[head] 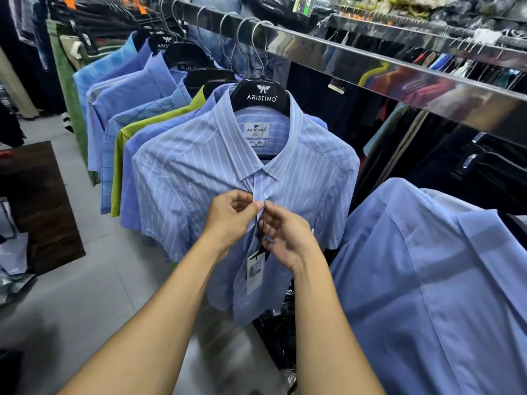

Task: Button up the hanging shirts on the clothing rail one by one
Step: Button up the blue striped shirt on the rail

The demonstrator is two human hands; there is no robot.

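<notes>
A blue shirt with white stripes hangs on a black hanger from the steel clothing rail. Its collar is closed at the top. My left hand pinches the left edge of the placket just below the collar. My right hand pinches the right edge at the same height, fingertips almost meeting the left hand's. A black string runs down between my hands to a white price tag. The button itself is hidden by my fingers.
Several more shirts, blue ones and a green one, hang behind on the rail to the left. A plain blue shirt hangs close at the right. Dark clothes fill the racks behind. A dark wooden bench stands on the grey floor at the left.
</notes>
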